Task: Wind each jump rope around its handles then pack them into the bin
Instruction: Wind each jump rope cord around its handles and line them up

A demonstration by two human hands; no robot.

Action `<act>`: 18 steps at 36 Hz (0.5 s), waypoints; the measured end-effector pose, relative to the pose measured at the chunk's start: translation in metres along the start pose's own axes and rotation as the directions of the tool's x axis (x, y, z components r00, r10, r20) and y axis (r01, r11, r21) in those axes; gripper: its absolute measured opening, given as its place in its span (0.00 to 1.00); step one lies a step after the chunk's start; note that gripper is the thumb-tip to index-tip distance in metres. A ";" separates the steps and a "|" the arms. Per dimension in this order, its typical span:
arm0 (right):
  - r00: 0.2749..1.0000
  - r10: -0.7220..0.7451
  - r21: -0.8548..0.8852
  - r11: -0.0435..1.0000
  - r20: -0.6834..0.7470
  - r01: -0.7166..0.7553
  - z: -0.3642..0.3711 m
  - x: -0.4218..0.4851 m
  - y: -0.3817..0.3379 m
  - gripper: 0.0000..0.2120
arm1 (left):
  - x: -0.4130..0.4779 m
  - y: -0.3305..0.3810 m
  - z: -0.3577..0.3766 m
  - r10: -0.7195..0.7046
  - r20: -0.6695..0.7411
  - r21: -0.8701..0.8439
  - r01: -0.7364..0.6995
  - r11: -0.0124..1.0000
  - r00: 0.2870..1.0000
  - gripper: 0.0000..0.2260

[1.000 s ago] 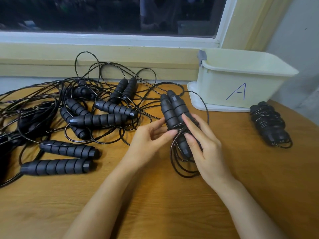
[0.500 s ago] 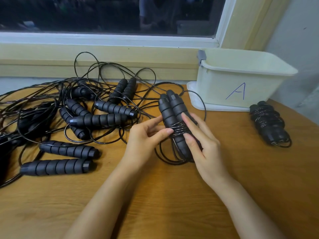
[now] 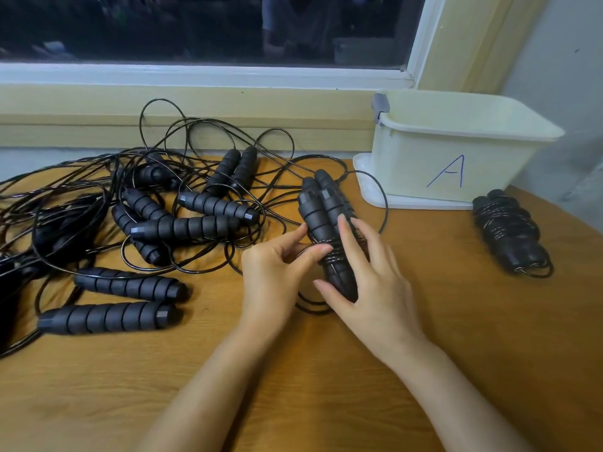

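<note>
Soft, even room light fell from above, while the window (image 3: 195,27) behind stood dark with faint reflections. Shadows on the bench (image 3: 473,337) lay pale and soft-edged. Small glints showed on the wound rope bundle (image 3: 509,233). The wide lens bowed the sill (image 3: 195,102) towards the edges.

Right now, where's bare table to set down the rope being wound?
Free: table between the right hand on the half-wound rope and the finished bundle, before the bin; also the near strip around the forearms. Crowded: left of the left hand, loose ropes tangle to the sill.
</note>
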State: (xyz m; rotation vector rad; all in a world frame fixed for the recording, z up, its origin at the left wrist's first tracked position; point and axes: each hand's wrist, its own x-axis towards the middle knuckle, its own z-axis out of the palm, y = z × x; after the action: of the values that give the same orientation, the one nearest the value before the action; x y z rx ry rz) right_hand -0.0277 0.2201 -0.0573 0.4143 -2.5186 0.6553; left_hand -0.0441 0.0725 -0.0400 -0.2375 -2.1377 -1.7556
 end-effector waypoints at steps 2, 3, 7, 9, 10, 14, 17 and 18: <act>1.000 -0.006 0.004 1.000 0.007 0.006 0.002 -0.001 0.001 0.35 | -0.001 -0.001 0.002 0.029 0.020 0.044 -0.030 0.999 0.999 0.28; 1.000 -0.009 0.005 1.000 0.012 0.009 0.003 -0.001 0.001 0.35 | -0.001 -0.001 0.002 0.033 0.033 0.053 -0.035 0.998 0.999 0.27; 1.000 -0.007 -0.065 0.998 0.013 0.008 0.003 0.000 0.002 0.42 | 0.000 0.001 0.004 -0.001 0.075 0.034 -0.002 0.999 0.997 0.25; 1.000 -0.013 -0.087 0.996 -0.002 0.013 0.002 0.001 0.003 0.41 | 0.001 0.001 0.002 -0.040 0.107 0.011 0.039 0.999 0.993 0.25; 1.000 -0.017 -0.104 0.994 -0.014 0.015 0.002 0.001 0.004 0.39 | 0.002 0.000 0.001 -0.072 0.129 -0.005 0.073 0.997 0.989 0.25; 0.998 -0.015 -0.181 0.984 -0.065 0.003 -0.007 0.004 0.008 0.36 | -0.001 0.003 0.004 -0.273 0.228 -0.106 0.303 0.947 0.935 0.16; 0.998 -0.013 -0.182 0.983 -0.064 0.001 -0.019 0.007 0.013 0.35 | -0.003 0.012 0.003 -0.312 0.389 -0.075 0.367 0.927 0.867 0.03; 0.999 -0.004 -0.152 0.988 -0.048 -0.004 -0.024 0.008 0.015 0.36 | -0.004 0.016 0.001 -0.292 0.448 -0.067 0.358 0.932 0.845 0.08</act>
State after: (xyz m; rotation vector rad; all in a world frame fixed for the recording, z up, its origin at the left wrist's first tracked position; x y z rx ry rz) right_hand -0.0309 0.2435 -0.0401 0.3395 -2.5018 0.4636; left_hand -0.0353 0.0771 -0.0266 -0.3462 -2.4722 -2.2367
